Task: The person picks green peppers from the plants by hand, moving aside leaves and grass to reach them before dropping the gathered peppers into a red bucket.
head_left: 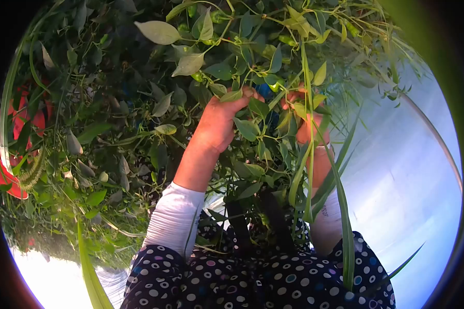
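Note:
My left hand [217,122] reaches up into a leafy green pepper plant [250,129]. Its thumb and fingers are closed together among the leaves, and what lies between them is hidden. A small green pepper [275,86] hangs between my two hands, close to the fingertips. To the right, my right hand [309,126] has curled fingers, partly covered by leaves and long grass blades [307,175]; I cannot make out what they hold. Another green pepper [197,77] hangs above my left hand, and one more pepper [287,40] is higher on the stems.
Dense foliage fills the left and top. Red material [7,177] shows through the plants at far left. Pale sheeting [402,180] spreads along the right, with a thin curved pole [441,136] across it. Dark straps [276,216] hang before my dotted clothing [211,283].

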The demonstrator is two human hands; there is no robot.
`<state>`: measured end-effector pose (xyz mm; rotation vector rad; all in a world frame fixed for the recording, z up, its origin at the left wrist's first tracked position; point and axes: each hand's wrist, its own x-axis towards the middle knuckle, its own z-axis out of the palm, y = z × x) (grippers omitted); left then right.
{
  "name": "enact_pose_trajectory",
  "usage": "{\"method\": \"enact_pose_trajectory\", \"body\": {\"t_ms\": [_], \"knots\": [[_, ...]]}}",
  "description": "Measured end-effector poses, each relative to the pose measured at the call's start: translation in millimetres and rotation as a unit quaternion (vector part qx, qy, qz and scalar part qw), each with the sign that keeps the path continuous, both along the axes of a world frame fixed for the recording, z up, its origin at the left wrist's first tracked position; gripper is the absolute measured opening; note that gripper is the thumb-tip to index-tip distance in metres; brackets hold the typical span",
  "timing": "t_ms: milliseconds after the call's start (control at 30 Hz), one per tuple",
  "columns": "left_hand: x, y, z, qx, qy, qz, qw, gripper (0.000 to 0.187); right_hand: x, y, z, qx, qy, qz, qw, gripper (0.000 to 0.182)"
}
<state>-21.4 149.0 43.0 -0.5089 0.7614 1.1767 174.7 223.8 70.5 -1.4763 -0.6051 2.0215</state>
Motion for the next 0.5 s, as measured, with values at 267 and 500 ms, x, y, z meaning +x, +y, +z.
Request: {"method": "enact_pose_trajectory", "body": {"t_ms": [267,500], "knots": [[-3,-4,3,-0.017,-0.029,-0.032,0.999,0.021,-60,35,13,-0.022,0.093,0.212,0.973,0.049],[0,8,15,0.107,0.183,-0.119,0.97,0.036,-43,30,1,-0.11,0.136,0.132,0.976,0.038]]}}
